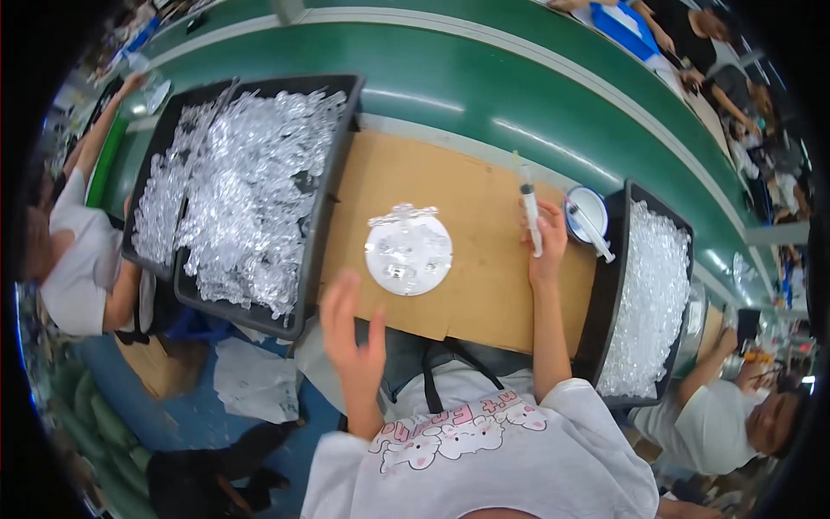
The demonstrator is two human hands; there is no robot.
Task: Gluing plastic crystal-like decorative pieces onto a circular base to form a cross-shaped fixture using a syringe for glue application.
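In my right hand (548,238) is a syringe (530,208) with a thin yellow-green tip, held almost upright over the cardboard sheet (484,303). My left hand (353,333) is raised at the sheet's near left edge, fingers apart, slightly blurred and holding nothing. Between my hands and a little farther off lies a round white disc (439,270). Several clear plastic pieces (403,246) rest on it, some over its far edge; their exact kind is too small to tell. Just right of my right hand, a second syringe (594,235) leans across a small blue-rimmed white dish (574,197).
A black bin (333,182) heaped with clear plastic pieces stands at left, another bin (138,227) beside it. On the right is a black bin (616,290) of clear parts. A green surface (432,65) runs behind. Other people (78,268) sit on both sides.
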